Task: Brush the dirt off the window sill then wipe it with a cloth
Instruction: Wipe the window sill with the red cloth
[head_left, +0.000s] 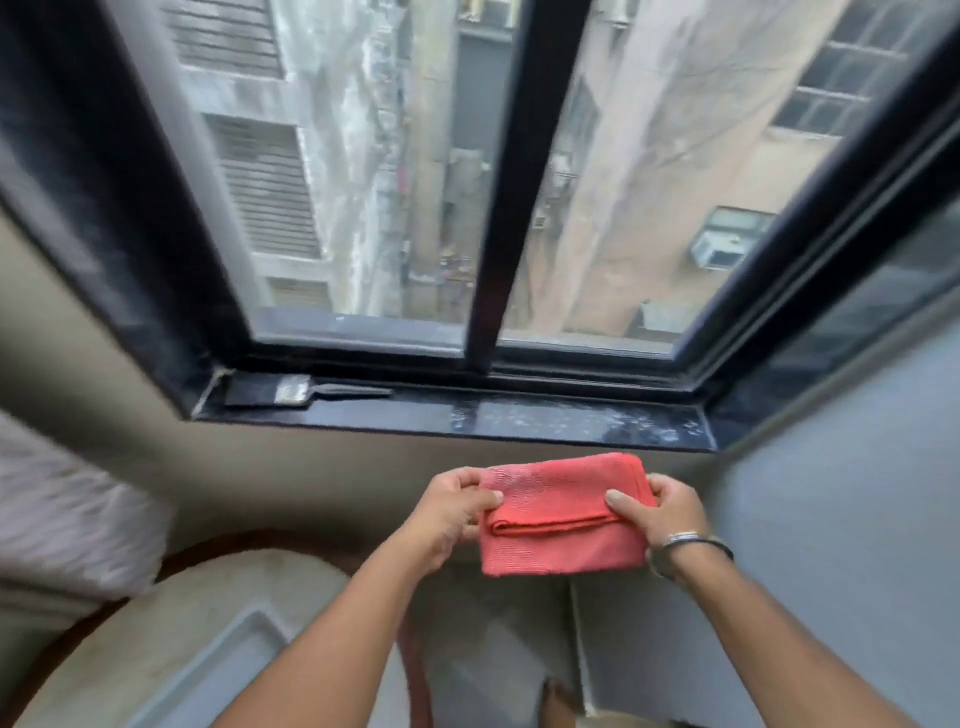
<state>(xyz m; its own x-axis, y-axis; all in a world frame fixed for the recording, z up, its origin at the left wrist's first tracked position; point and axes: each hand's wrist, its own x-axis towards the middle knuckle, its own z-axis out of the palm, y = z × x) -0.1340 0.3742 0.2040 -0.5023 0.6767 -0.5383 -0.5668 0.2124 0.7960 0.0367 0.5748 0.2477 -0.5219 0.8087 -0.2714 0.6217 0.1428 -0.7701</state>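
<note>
A folded red cloth (561, 514) is held level in front of me, below the sill. My left hand (449, 512) pinches its left edge and my right hand (660, 514) grips its right edge, thumb on top. The black window sill (519, 415) runs across the middle of the view; pale dust speckles its right half. A flat paintbrush (291, 391) with dark bristles and a metal band lies on the sill's far left end, handle pointing right. Neither hand touches the sill or the brush.
A black-framed sliding window (519, 208) stands above the sill, with a vertical bar in the middle. Beige wall lies below and to the left, a grey wall (841, 519) to the right. A patterned pillow (62, 519) sits at the left.
</note>
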